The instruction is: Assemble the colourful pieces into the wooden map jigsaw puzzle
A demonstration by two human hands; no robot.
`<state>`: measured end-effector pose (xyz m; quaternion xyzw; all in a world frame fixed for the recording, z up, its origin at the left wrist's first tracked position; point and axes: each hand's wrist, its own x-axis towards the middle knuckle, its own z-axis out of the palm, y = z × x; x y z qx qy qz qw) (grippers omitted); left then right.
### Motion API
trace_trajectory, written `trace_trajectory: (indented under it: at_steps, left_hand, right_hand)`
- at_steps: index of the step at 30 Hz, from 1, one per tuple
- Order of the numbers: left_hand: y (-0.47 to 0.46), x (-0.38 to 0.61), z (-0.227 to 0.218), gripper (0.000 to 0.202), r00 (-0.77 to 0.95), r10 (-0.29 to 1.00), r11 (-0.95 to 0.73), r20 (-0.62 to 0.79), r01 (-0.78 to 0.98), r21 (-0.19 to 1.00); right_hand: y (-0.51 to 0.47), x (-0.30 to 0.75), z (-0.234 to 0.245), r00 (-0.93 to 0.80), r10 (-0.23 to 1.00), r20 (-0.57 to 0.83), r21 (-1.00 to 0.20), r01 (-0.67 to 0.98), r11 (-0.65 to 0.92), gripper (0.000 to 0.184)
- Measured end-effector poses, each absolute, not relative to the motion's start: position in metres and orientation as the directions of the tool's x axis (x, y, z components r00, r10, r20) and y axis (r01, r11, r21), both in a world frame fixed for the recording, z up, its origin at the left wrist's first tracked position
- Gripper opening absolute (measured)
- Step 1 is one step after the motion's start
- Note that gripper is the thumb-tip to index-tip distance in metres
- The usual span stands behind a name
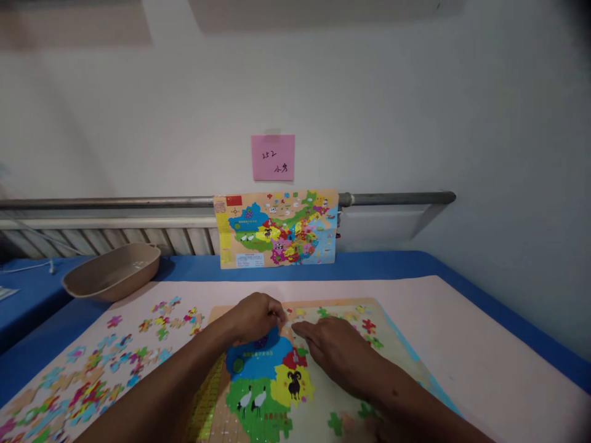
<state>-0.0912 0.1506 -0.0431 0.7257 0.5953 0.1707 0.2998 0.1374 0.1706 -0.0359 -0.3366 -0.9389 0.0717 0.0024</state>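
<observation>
A partly assembled map jigsaw puzzle [256,369] lies in front of me, its left side joined into blue, green and yellow regions with cranes and a ram. My left hand [256,317] is over its upper part, the fingertips pressed together near the top of the blue region. Whatever is between them is too small to make out. Just to the right, my right hand [335,351] rests low over the board with its fingers stretched out. Its fingertips are close to the left ones, by the edge of the joined pieces. A red loose piece [369,326] and a green piece [335,423] lie on the board's pale area.
Many loose puzzle pieces [96,387] are spread on the pink sheet [480,344] at left. A brown basin [113,271] stands behind them. The printed reference map [277,227] leans upright at the back, below a metal pipe [397,199] and a pink note [273,158] on the wall.
</observation>
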Motion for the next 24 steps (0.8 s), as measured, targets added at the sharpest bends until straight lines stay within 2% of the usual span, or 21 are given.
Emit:
trace_trajectory:
  at_steps: [3, 7, 12, 24]
  left_hand:
    - [0.1476, -0.0891, -0.0423, 0.033, 0.282, 0.955, -0.166, -0.088, 0.759, 0.629]
    - [0.1468, -0.0877, -0.0409, 0.032, 0.285, 0.952, -0.168, -0.116, 0.796, 0.581]
    - [0.1474, -0.0871, -0.0406, 0.031, 0.289, 0.95, -0.17, -0.115, 0.792, 0.586]
    - [0.148, -0.0847, -0.0399, 0.032, 0.284, 0.954, -0.183, -0.1, 0.81, 0.557]
  right_hand:
    - [0.1704, 0.1372, -0.0375, -0.775, 0.629, -0.064, -0.141, 0.631, 0.763, 0.031]
    - [0.1689, 0.138, -0.0358, -0.796, 0.604, -0.042, -0.173, 0.601, 0.78, 0.032]
    - [0.1679, 0.1376, -0.0369, -0.8, 0.599, -0.035, -0.172, 0.595, 0.785, 0.035]
    - [0.1679, 0.1365, -0.0361, -0.806, 0.592, 0.01, -0.119, 0.587, 0.801, 0.024]
